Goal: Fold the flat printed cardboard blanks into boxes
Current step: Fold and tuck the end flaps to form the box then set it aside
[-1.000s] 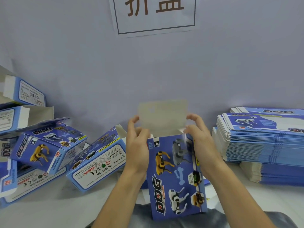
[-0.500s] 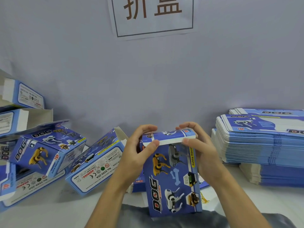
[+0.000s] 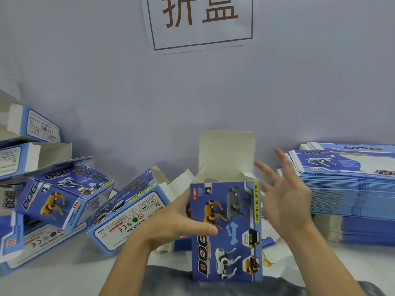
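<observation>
**One hand gripping the box, one hand off it**

Left hand (image 3: 171, 227) is gripping the box (image 3: 226, 229) — thumb lying across its printed front, fingers hidden round its left side. Right hand (image 3: 284, 199) is hovering just beside the box's right edge, fingers spread and straight, holding nothing. Upright, the box is standing between the hands, its top flap (image 3: 227, 150) raised. Folded boxes (image 3: 64, 197) are lying left — stacked blanks (image 3: 350, 189) right.

A blue box (image 3: 226, 231) with toy dogs on it stands upright, and its top flap (image 3: 227, 152) sticks straight up, so the box is open. On the right sits a tall pile of flat blanks (image 3: 350, 193). On the left, folded boxes (image 3: 64, 197) lie tipped over on the worktop (image 3: 59, 272).
</observation>
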Demonstrator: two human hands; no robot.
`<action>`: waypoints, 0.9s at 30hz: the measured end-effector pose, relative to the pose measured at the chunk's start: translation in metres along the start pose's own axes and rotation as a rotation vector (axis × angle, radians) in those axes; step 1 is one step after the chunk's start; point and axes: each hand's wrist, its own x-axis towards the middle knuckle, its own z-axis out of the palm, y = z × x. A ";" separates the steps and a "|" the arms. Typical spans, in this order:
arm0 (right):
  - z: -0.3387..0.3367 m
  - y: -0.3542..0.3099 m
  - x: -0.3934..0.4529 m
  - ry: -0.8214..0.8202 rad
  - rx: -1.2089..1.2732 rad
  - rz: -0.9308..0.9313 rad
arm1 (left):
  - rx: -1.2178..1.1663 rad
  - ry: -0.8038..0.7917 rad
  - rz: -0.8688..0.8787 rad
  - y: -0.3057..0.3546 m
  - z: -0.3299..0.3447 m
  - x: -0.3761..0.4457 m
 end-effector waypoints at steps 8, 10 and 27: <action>-0.015 -0.010 0.000 0.171 0.058 0.030 | 0.138 0.098 0.169 0.044 -0.003 -0.012; -0.013 -0.008 -0.001 0.177 0.026 0.032 | -0.125 0.567 0.390 0.060 -0.012 -0.013; -0.010 0.032 0.006 0.037 -0.754 0.208 | 0.723 0.123 -0.159 -0.034 0.011 0.029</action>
